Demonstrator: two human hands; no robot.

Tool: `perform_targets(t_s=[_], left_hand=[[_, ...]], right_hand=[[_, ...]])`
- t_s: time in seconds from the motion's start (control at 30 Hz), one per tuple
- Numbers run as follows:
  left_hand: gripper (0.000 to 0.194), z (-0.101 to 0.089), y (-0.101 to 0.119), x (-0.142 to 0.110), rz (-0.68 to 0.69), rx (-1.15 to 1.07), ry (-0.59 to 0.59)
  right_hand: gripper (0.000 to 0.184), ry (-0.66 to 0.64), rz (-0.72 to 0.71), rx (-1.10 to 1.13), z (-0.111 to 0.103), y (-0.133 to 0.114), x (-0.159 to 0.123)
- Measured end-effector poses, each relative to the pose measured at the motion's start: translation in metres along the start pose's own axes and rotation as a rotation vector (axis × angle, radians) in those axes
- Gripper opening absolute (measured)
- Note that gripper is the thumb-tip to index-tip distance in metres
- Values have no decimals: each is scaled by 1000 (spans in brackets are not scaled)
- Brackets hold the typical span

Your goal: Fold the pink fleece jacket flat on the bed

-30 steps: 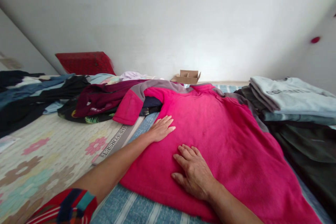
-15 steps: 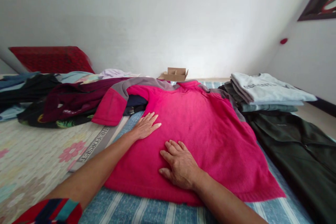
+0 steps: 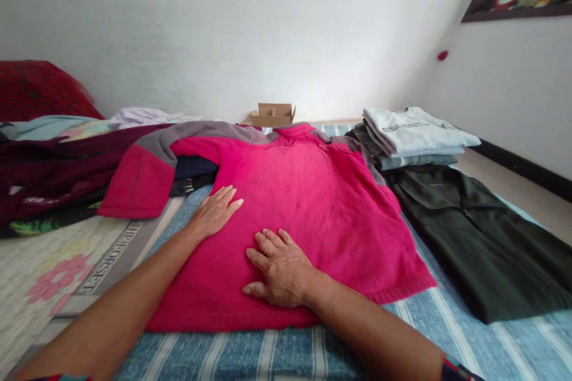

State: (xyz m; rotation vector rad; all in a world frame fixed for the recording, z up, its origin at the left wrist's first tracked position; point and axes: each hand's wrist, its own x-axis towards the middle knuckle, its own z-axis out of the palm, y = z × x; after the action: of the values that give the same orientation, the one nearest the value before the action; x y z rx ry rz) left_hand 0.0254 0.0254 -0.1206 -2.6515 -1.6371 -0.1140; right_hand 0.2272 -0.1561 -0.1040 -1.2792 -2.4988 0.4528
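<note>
Pink top (image 3: 313,214) spread beneath both hands, its long axis running forward from them: the collar (image 3: 292,130) points away beyond the fingertips, the hem (image 3: 232,322) lies nearest the wearer. The left hand (image 3: 215,211) rests flat at the top's left edge, fingers extended; the right hand (image 3: 282,271), nearer the hem, lies palm down, fingers slightly spread. One sleeve (image 3: 140,181) extends leftward beyond the left hand; the other cannot be made out. Fabric under the palms is hidden. Right of the right hand, a dark green garment (image 3: 473,238) is cut off by the frame; lettering on the pale shirt (image 3: 415,130) beyond it is blurred.
</note>
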Motion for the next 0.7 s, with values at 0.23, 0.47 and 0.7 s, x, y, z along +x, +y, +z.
perform_targets(t_s=[0.23,0.47,0.7], left_hand=[[58,8,-8,5,5,-8,44],[57,12,-12,7,20,-6,63],[57,8,-9,8,49,57,46]], right_hand=[[43,16,5,-39,-1,4,1],[36,49,-4,-87,3,7,2],[33,95,-26,-150,7,9,3]])
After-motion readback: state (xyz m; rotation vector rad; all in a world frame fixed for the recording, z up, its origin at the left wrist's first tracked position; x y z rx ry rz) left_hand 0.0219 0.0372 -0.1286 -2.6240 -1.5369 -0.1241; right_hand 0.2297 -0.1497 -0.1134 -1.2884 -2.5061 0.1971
